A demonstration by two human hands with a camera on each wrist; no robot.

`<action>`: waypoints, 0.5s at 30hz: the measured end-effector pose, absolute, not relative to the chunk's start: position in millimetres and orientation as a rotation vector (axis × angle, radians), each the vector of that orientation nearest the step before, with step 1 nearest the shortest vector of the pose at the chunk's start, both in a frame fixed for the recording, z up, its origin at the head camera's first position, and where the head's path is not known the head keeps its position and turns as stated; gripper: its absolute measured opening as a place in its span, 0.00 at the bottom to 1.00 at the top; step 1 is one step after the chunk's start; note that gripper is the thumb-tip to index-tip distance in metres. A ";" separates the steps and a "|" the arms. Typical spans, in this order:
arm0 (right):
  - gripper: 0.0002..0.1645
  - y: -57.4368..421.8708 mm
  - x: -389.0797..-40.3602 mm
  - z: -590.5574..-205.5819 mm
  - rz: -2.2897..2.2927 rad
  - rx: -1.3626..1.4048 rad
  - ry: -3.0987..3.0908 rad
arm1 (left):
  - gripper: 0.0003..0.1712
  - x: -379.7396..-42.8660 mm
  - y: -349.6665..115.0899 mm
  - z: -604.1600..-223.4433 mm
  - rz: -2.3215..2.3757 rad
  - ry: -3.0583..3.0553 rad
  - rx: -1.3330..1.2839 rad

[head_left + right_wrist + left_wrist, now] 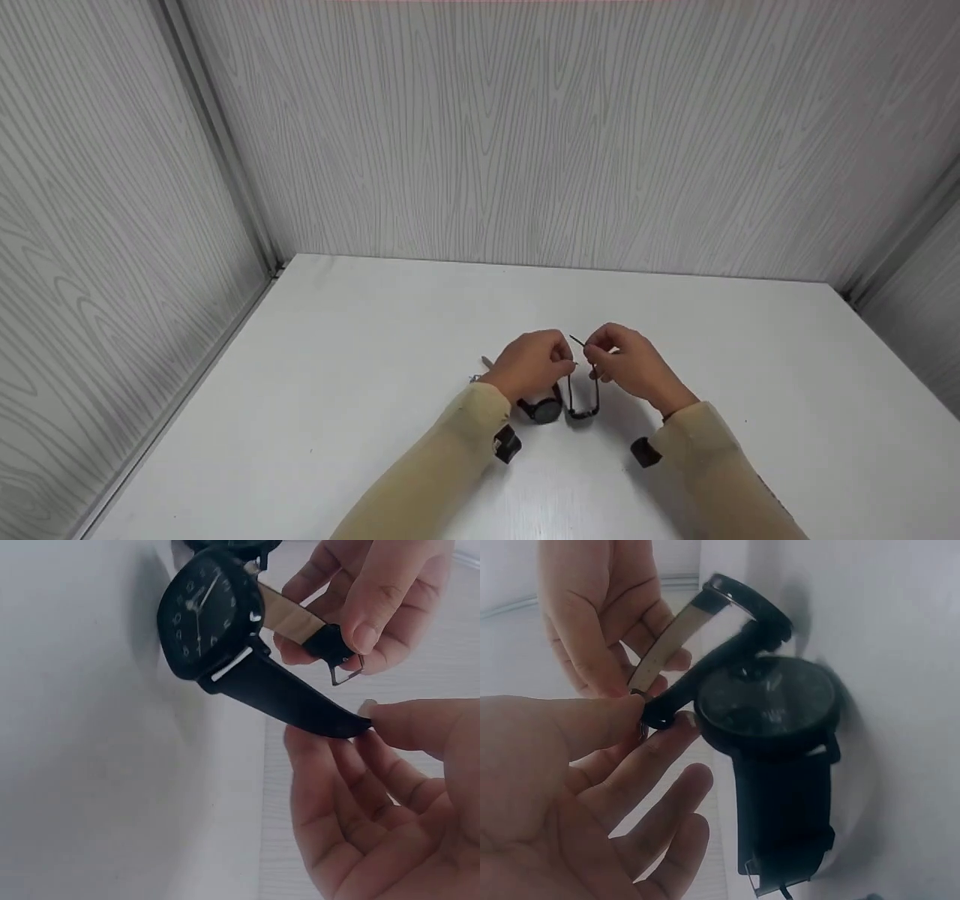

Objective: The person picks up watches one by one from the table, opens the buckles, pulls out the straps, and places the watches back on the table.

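Observation:
Between my two hands is a wristwatch (pixel 583 413) with a black, rounded-square case and a black strap lined in tan. My left hand (pixel 529 364) pinches the strap half with the metal buckle (pixel 346 673) between thumb and finger. The tip of the other strap half (pixel 300 701) is held by the thumb and fingers of my right hand (pixel 630 366). The watch face (pixel 206 611), with pale numerals, is turned outward in the right wrist view. Right beside it, a second watch (pixel 769 701) with a round black case and black strap lies on the table, partly under my left hand.
Past my left hand, a thin grey tip (pixel 487 361) and a small bluish item (pixel 474 379) show, mostly hidden. The white table (pixel 375 322) meets wood-grain panels (pixel 487 150) at the back and sides. Black wrist bands (pixel 507 444) sit at both sleeves.

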State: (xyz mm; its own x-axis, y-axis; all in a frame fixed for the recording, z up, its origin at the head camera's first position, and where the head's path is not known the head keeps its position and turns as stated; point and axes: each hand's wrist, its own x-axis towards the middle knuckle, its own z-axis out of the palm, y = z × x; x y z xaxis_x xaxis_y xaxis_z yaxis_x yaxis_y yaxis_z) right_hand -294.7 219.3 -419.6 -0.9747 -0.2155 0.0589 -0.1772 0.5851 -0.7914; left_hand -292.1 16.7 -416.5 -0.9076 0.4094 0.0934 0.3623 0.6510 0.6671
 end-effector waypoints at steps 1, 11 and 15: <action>0.07 218.3 -294.7 -421.1 -1.358 -0.322 2.741 | 0.05 -292.2 15.7 -417.1 1.089 2.804 0.646; 0.08 210.0 -297.3 -434.8 -1.369 -0.192 2.668 | 0.10 -288.0 5.9 -419.8 0.992 2.789 0.543; 0.10 214.2 -300.1 -437.2 -1.337 -0.159 2.697 | 0.10 -288.5 1.6 -416.5 1.012 2.784 0.600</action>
